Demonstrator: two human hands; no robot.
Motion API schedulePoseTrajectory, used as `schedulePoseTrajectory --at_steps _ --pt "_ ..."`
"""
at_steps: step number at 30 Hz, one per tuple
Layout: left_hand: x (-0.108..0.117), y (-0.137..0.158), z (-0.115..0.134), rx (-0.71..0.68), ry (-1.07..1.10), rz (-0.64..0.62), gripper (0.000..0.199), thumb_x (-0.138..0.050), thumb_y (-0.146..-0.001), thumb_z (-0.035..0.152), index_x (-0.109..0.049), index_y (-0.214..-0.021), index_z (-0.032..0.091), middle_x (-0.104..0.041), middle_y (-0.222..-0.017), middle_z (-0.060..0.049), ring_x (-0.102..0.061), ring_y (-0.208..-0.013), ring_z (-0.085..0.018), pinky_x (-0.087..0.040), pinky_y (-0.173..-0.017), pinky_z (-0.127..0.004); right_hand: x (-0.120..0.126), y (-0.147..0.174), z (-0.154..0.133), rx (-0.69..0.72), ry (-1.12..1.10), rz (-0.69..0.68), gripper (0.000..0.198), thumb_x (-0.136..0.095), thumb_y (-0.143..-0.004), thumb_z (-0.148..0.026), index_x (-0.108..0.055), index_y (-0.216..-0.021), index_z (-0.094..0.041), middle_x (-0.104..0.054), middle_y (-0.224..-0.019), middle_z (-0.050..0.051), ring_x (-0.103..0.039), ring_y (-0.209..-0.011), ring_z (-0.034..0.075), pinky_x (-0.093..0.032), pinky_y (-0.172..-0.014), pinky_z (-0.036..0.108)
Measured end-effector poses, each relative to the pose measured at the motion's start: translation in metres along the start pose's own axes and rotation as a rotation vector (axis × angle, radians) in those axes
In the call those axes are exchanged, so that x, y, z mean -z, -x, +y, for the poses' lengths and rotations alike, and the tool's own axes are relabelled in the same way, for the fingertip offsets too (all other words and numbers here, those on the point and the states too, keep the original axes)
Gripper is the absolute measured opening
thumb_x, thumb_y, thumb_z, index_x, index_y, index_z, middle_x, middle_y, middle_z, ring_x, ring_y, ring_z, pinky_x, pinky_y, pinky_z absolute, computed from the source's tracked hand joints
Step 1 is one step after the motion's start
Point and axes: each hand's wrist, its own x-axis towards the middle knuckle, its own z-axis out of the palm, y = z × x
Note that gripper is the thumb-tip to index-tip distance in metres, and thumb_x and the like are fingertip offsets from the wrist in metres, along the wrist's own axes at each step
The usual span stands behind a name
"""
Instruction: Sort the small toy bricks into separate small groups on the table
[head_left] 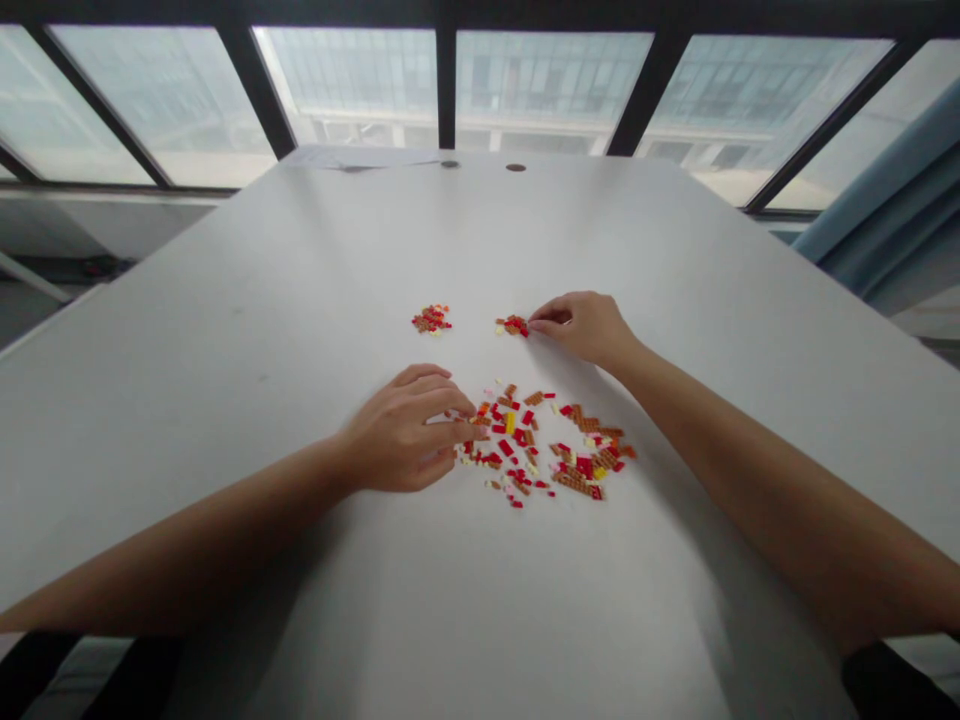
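Note:
Many small toy building bricks [505, 448] in red, brown, cream and yellow lie scattered before me. My left hand [409, 428] rests over the left side of this spread, fingers apart, fingertips among the pieces. Farther away, my right hand [581, 325] has thumb and forefinger pinched together at the right edge of a small brick pile [513, 325]. Whatever sits between those fingertips is too small to make out. A second small pile [432, 319] of similar red, brown and orange bricks lies to its left, apart from both hands.
Everything lies on a wide white table [360, 250]. Two round dark spots [515, 168] and some white paper [352, 159] are at its far edge. Windows with dark frames [445, 90] stand behind it, and a blue curtain [892, 210] hangs at the right.

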Motion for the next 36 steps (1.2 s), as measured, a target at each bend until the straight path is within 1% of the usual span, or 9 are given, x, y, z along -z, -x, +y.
schedulePoseTrajectory --at_steps 2,5,7,12,18,25,30,34,36 --pt "0.000 0.000 0.000 0.003 -0.001 -0.002 0.031 -0.055 -0.088 0.013 -0.069 -0.112 0.026 -0.075 -0.104 -0.003 -0.070 -0.095 -0.015 -0.049 -0.104 -0.040 -0.001 -0.001 -0.001 -0.004 0.038 -0.002 0.018 -0.069 -0.083 -0.028 -0.083 -0.093 -0.023 -0.080 -0.085 0.004 -0.072 -0.080 0.021 -0.054 -0.079 0.035" --pt "0.001 0.000 0.000 0.000 -0.004 0.008 0.030 -0.055 -0.088 0.012 -0.069 -0.111 0.025 -0.075 -0.103 -0.004 -0.070 -0.094 -0.016 -0.050 -0.102 -0.040 -0.002 -0.001 -0.001 -0.018 0.054 0.041 0.021 -0.065 -0.086 -0.028 -0.083 -0.096 -0.022 -0.080 -0.088 0.005 -0.071 -0.080 0.020 -0.053 -0.079 0.034" --pt "0.001 0.000 0.000 -0.001 -0.011 0.004 0.029 -0.055 -0.088 0.012 -0.070 -0.109 0.025 -0.075 -0.103 -0.004 -0.070 -0.093 -0.016 -0.050 -0.102 -0.040 -0.001 0.000 0.000 -0.002 0.037 0.057 0.021 -0.065 -0.086 -0.027 -0.083 -0.095 -0.022 -0.079 -0.087 0.006 -0.070 -0.078 0.019 -0.053 -0.079 0.034" --pt "0.000 0.001 0.000 0.008 -0.015 -0.018 0.029 -0.056 -0.086 0.012 -0.071 -0.107 0.025 -0.075 -0.104 -0.003 -0.069 -0.094 -0.016 -0.049 -0.104 -0.040 -0.002 0.006 -0.004 0.084 0.014 0.046 0.013 -0.071 -0.081 -0.030 -0.081 -0.086 -0.022 -0.077 -0.081 0.003 -0.068 -0.074 0.017 -0.051 -0.076 0.032" --pt "0.000 0.001 0.000 -0.012 -0.013 0.003 0.025 -0.056 -0.088 0.013 -0.071 -0.105 0.023 -0.075 -0.102 -0.004 -0.069 -0.092 -0.016 -0.050 -0.102 -0.040 -0.003 0.009 -0.014 0.073 0.035 0.019 0.013 -0.072 -0.080 -0.029 -0.080 -0.085 -0.020 -0.077 -0.082 0.003 -0.067 -0.073 0.017 -0.049 -0.074 0.031" --pt "0.001 0.001 0.000 -0.003 -0.009 -0.023 0.030 -0.057 -0.086 0.012 -0.070 -0.110 0.025 -0.075 -0.105 -0.004 -0.069 -0.095 -0.017 -0.050 -0.104 -0.042 0.000 0.015 -0.019 0.119 0.069 -0.044 0.014 -0.069 -0.081 -0.027 -0.080 -0.086 -0.020 -0.078 -0.084 0.004 -0.067 -0.075 0.017 -0.048 -0.074 0.031" --pt "0.003 0.000 0.002 -0.010 -0.007 -0.001 0.030 -0.055 -0.088 0.013 -0.068 -0.112 0.026 -0.075 -0.103 -0.004 -0.069 -0.094 -0.016 -0.050 -0.103 -0.041 0.001 0.019 -0.023 0.176 0.078 -0.071 0.013 -0.066 -0.084 -0.024 -0.078 -0.088 -0.020 -0.077 -0.086 0.003 -0.066 -0.075 0.016 -0.048 -0.075 0.030" --pt "0.003 -0.001 0.002 -0.015 0.003 0.015 0.032 -0.056 -0.088 0.012 -0.068 -0.114 0.025 -0.075 -0.102 -0.005 -0.069 -0.093 -0.017 -0.050 -0.101 -0.041 -0.001 0.022 -0.026 0.261 0.087 -0.106 0.014 -0.063 -0.086 -0.020 -0.077 -0.090 -0.016 -0.075 -0.089 0.007 -0.066 -0.074 0.015 -0.049 -0.076 0.028" --pt "0.002 -0.001 0.002 -0.016 0.009 0.013 0.031 -0.056 -0.088 0.013 -0.068 -0.114 0.025 -0.074 -0.102 -0.005 -0.069 -0.094 -0.017 -0.050 -0.100 -0.041 -0.002 0.022 -0.027 0.276 0.105 -0.097 0.015 -0.062 -0.087 -0.018 -0.077 -0.091 -0.016 -0.075 -0.092 0.009 -0.066 -0.075 0.015 -0.050 -0.078 0.028"
